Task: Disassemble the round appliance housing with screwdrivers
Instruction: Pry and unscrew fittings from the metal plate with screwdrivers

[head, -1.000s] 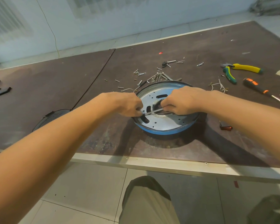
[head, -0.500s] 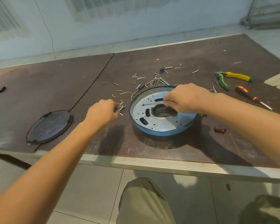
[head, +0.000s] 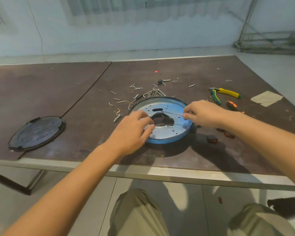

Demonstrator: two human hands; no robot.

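Observation:
The round housing [head: 167, 133], a silver perforated plate with a blue rim and a dark ragged hole in its middle, lies flat on the brown table. My left hand [head: 133, 130] hovers over the housing's left side, its fingers loosely bent and reaching the edge of the hole, with nothing visibly held. My right hand [head: 204, 113] is at the right rim and pinches the end of a thin metal rod [head: 174, 113] that lies across the plate. An orange and black screwdriver [head: 232, 105] lies on the table behind my right wrist.
Several loose screws and pins [head: 150, 92] lie behind and left of the housing. Yellow-green pliers [head: 226, 94] and a paper scrap [head: 266, 98] are at the far right. A dark round cover [head: 36, 132] lies at the left. Small red-black parts [head: 212, 138] sit under my right forearm.
My left hand has come back from the loose screws to the housing's left side. My right hand has drawn the thin rod toward the right rim. The view has tilted up.

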